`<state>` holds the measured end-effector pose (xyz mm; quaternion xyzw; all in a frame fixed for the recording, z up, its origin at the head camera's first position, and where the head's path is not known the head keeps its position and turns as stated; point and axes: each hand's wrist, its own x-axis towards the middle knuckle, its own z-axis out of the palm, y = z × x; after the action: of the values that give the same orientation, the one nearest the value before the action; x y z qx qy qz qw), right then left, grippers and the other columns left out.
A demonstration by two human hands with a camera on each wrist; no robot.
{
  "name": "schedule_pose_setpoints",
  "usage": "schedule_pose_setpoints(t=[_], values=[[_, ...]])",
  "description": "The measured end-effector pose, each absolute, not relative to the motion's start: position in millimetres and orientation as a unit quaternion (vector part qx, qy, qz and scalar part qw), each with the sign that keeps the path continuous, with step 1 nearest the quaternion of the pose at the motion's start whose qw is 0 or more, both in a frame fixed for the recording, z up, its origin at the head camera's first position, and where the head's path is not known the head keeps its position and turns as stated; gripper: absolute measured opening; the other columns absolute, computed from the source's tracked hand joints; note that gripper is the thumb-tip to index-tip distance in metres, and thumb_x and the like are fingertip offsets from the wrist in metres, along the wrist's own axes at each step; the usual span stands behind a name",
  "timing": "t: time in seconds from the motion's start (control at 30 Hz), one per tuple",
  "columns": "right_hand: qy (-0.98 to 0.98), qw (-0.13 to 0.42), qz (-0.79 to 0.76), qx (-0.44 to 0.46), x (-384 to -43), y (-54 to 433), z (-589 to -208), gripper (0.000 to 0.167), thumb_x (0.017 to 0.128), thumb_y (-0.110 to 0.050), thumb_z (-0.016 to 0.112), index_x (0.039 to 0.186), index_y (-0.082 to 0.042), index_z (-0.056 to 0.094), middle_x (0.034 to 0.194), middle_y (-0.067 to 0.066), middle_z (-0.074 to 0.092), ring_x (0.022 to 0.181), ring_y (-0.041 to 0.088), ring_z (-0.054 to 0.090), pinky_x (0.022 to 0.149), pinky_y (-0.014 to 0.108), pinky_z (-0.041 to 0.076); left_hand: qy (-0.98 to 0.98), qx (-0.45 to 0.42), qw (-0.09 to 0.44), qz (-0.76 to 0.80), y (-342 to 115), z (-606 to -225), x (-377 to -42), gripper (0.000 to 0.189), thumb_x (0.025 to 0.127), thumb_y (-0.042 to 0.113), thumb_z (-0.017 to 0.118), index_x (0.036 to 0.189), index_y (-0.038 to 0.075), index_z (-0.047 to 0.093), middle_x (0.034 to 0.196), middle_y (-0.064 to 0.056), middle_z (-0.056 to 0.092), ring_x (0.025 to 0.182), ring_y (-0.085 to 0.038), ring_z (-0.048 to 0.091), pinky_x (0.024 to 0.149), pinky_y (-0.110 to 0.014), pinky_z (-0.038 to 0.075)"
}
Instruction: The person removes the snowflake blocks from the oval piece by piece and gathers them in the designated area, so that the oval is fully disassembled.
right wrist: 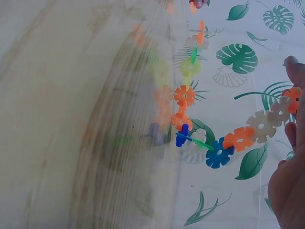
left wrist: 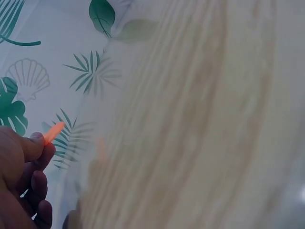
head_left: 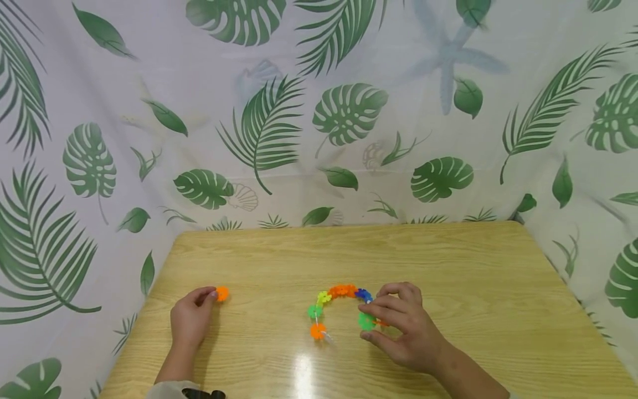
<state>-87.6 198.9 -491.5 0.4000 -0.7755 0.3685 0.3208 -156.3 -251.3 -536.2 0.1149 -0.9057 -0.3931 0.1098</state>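
Note:
My left hand pinches a flower-shaped orange plastic disc between thumb and fingers, at the left of the table; in the left wrist view the disc appears edge-on. An arched chain of interlocking flower discs lies at the middle, with orange, yellow, green, blue and whitish pieces. Its left end has an orange disc beside a whitish one. With curled fingers and thumb, my right hand holds the chain's right end near a green disc. In the right wrist view, the fingers partly hide an orange disc.
The wooden table has a glossy light reflection near its front. A leaf-patterned cloth hangs behind and along both sides. Something small and black shows at the left sleeve, by the bottom edge.

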Motion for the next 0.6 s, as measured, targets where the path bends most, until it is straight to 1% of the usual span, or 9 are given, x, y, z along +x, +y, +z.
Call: schedule_pose_setpoints(t=[0.13, 0.37, 0.6], values=[[-0.771, 0.324, 0.37, 0.404, -88.0, 197.9, -491.4, 0.039, 0.097, -0.042, 0.074, 0.122, -0.012, 0.076, 0.101, -0.007, 0.072, 0.106, 0.029, 0.054, 0.095, 0.053, 0.025, -0.911, 0.118, 0.107, -0.381, -254.0, -539.9, -158.2, 0.023, 0.101, 0.023, 0.069, 0.112, 0.005, 0.078, 0.099, -0.011, 0.076, 0.091, -0.026, 0.068, 0.075, -0.035, 0.049], [-0.768, 0.324, 0.374, 0.407, -88.1, 196.4, -489.9, 0.039, 0.097, -0.041, 0.074, 0.122, -0.011, 0.076, 0.102, -0.007, 0.073, 0.107, 0.03, 0.054, 0.096, 0.053, 0.025, -0.915, 0.129, 0.092, -0.37, -258.7, -543.2, -160.8, 0.025, 0.1, 0.028, 0.071, 0.11, 0.006, 0.079, 0.096, -0.01, 0.076, 0.086, -0.027, 0.068, 0.071, -0.034, 0.048], [-0.762, 0.328, 0.376, 0.412, -89.4, 196.1, -490.5, 0.039, 0.096, -0.04, 0.075, 0.122, -0.011, 0.076, 0.102, -0.006, 0.073, 0.106, 0.032, 0.054, 0.096, 0.052, 0.025, -0.924, 0.132, 0.081, -0.351, -259.5, -541.4, -160.8, 0.025, 0.1, 0.029, 0.07, 0.108, 0.006, 0.077, 0.093, -0.008, 0.075, 0.082, -0.026, 0.066, 0.07, -0.036, 0.047]])
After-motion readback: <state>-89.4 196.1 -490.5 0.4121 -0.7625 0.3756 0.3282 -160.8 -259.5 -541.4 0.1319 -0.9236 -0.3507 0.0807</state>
